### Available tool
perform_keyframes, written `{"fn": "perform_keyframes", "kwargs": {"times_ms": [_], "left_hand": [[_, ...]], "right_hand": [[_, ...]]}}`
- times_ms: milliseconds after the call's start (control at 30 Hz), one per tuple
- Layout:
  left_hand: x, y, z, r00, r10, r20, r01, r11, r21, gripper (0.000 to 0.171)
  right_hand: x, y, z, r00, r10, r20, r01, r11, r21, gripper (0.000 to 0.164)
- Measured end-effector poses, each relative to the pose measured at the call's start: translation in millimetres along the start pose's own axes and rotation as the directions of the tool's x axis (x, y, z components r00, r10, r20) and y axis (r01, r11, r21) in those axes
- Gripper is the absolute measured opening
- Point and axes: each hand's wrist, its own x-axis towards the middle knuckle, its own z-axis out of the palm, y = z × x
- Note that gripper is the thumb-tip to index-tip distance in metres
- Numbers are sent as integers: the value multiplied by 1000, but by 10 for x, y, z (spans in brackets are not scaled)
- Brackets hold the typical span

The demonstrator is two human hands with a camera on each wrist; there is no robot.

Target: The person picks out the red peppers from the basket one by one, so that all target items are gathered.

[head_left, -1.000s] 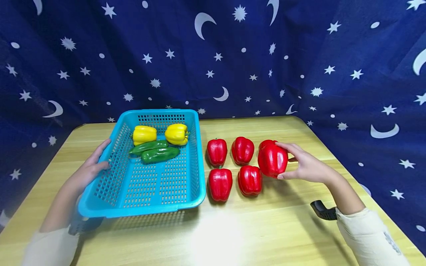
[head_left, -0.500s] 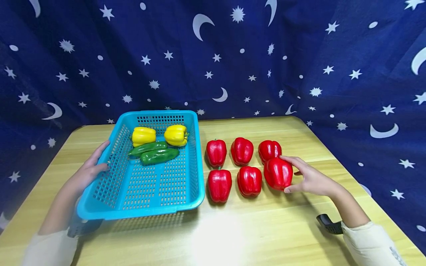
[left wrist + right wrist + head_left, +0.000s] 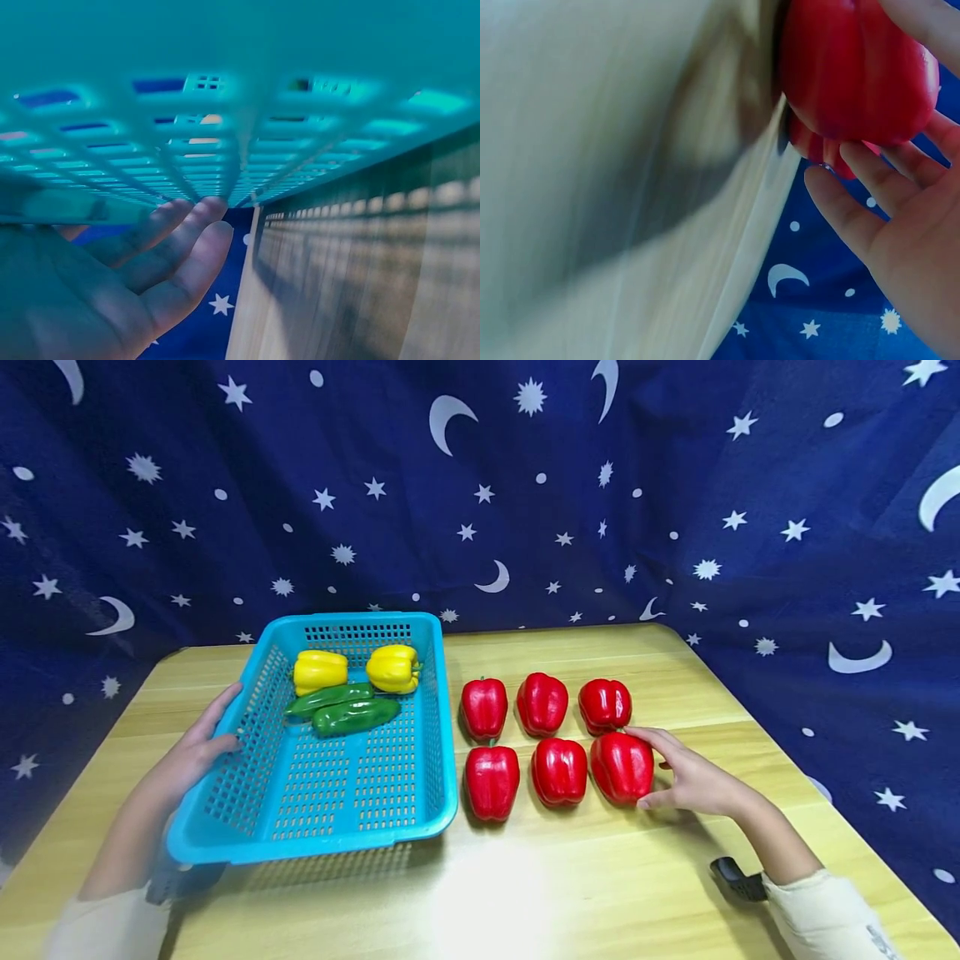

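Observation:
My right hand (image 3: 686, 777) holds a red bell pepper (image 3: 621, 767) on the table, index finger at its top and thumb low on its right side. In the right wrist view the same pepper (image 3: 862, 71) lies between the thumb and the fingers, a second red pepper partly hidden behind it. My left hand (image 3: 191, 752) grips the left rim of a blue plastic basket (image 3: 315, 843). The left wrist view shows several fingers (image 3: 180, 277) reaching under the basket's slotted underside. Inside are two yellow bell peppers (image 3: 320, 673) and two long green peppers (image 3: 356, 716).
Several other red bell peppers (image 3: 491, 782) stand in two rows right of the basket. The basket's front edge casts a shadow on the wooden table (image 3: 600, 893). Behind hangs a dark blue star-and-moon cloth (image 3: 480, 485).
My right hand has brought the red bell pepper down and toward me, from over the back-row pepper to the table in front of it. The left hand stays on the basket.

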Motion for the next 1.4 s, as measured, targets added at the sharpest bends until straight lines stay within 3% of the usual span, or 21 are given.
{"fn": "perform_keyframes", "kwargs": {"times_ms": [200, 333, 667, 967, 1400], "left_hand": [[-13, 7, 5, 1000, -18, -4, 18, 1000, 10, 77], [-17, 10, 6, 1000, 2, -11, -2, 1000, 2, 77], [-2, 9, 44, 1000, -3, 4, 3, 999, -33, 78], [-18, 43, 17, 1000, -2, -8, 2, 1000, 15, 78], [-1, 27, 15, 1000, 5, 1, -5, 1000, -2, 79]], "right_hand": [[-3, -30, 45, 999, -25, -30, 24, 999, -39, 93], [-11, -51, 81, 998, -48, -51, 46, 998, -44, 94], [-40, 1, 151, 997, -46, -69, 40, 996, -83, 97], [-42, -9, 112, 994, -69, -88, 61, 994, -91, 104], [-37, -51, 139, 993, -44, -114, 36, 997, -73, 91]]}}
